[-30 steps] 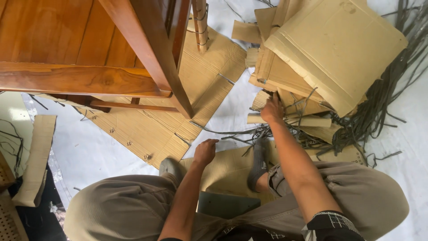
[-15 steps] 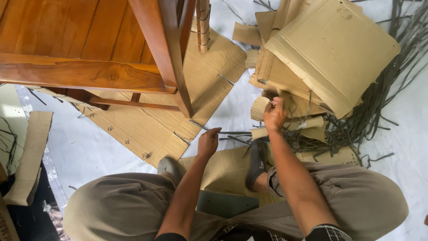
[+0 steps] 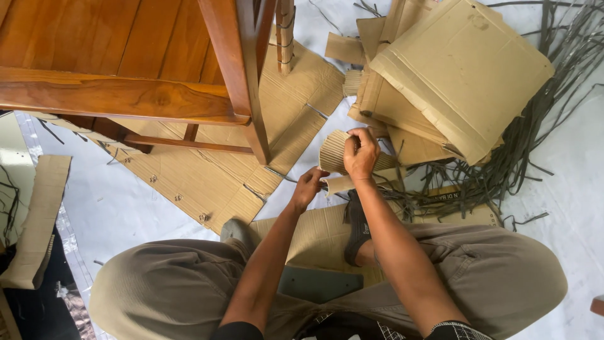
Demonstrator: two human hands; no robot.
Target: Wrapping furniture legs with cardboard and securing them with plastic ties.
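Observation:
My right hand [image 3: 362,153] grips a rolled piece of corrugated cardboard [image 3: 333,151], held just above the floor. Below it my left hand [image 3: 308,187] holds the end of a second, thinner cardboard roll [image 3: 343,182]. Both hands are in front of my knees, between a wooden chair leg [image 3: 242,82] on the left and a pile of flattened cardboard boxes [image 3: 456,72] on the right.
A wooden chair [image 3: 107,69] stands over a flat cardboard sheet [image 3: 207,176] at upper left. Black plastic straps [image 3: 535,126] lie tangled at the right on white floor covering. A cardboard strip [image 3: 38,220] lies at far left. I am crouched on another cardboard sheet [image 3: 314,239].
My right hand pulled the corrugated roll out of the pile and toward me. My left hand moved up and right and took hold of the thinner roll.

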